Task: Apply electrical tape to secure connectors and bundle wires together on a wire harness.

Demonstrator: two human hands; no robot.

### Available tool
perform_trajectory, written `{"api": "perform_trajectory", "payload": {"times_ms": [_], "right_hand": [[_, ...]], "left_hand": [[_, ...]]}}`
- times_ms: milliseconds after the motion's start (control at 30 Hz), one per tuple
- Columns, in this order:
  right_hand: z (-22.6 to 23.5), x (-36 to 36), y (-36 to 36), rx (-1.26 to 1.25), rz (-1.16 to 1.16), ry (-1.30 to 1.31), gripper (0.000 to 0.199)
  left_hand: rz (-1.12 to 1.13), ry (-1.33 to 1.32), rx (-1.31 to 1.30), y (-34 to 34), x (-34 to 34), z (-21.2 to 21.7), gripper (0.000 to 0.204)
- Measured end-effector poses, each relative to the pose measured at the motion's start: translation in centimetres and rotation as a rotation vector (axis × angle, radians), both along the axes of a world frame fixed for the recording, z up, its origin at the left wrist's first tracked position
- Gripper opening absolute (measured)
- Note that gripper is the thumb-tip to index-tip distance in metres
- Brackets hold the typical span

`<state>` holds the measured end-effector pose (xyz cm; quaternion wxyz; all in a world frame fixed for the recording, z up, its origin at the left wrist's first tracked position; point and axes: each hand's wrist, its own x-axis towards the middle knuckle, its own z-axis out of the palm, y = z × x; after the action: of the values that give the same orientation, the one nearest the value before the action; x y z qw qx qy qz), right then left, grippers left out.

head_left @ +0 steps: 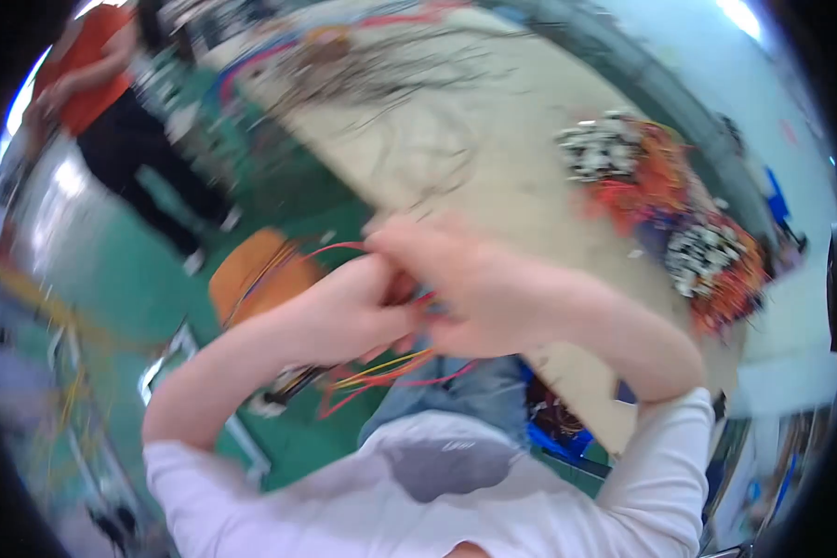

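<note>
In front of my body both hands come together, blurred by motion, around a loose bundle of thin coloured wires [381, 378]. My left hand [367, 307] is closed on the wires, its fingers curled inward. Overlapping it from the other side, my right hand [460, 279] is also closed on them. Red, orange and yellow wires hang below the hands over my lap, and a red one loops out to the left. What lies between the fingertips is hidden.
Beyond my hands runs a long pale table [521, 139]. Dark wires [391, 70] are strewn at its far end. Two wire bundles with white connectors [600, 147] lie on the right. An orange seat [260, 270] is at left; a person [126, 102] in an orange top stands farther off.
</note>
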<state>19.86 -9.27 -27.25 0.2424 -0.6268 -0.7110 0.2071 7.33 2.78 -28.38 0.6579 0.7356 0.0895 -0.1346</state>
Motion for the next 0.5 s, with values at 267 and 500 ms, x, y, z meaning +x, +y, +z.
{"api": "perform_trajectory", "payload": {"times_ms": [267, 500], "right_hand": [[4.7, 12.2, 1.5, 0.113, -0.127, -0.334, 0.017], [14.6, 32.7, -5.2, 0.563, -0.58, -1.278, 0.022]], "left_hand": [[0.418, -0.799, 1.104, 1.8, 7.7, 1.4, 0.038], [0.551, -0.73, 0.69, 2.5, 10.0, -2.2, 0.043]]}}
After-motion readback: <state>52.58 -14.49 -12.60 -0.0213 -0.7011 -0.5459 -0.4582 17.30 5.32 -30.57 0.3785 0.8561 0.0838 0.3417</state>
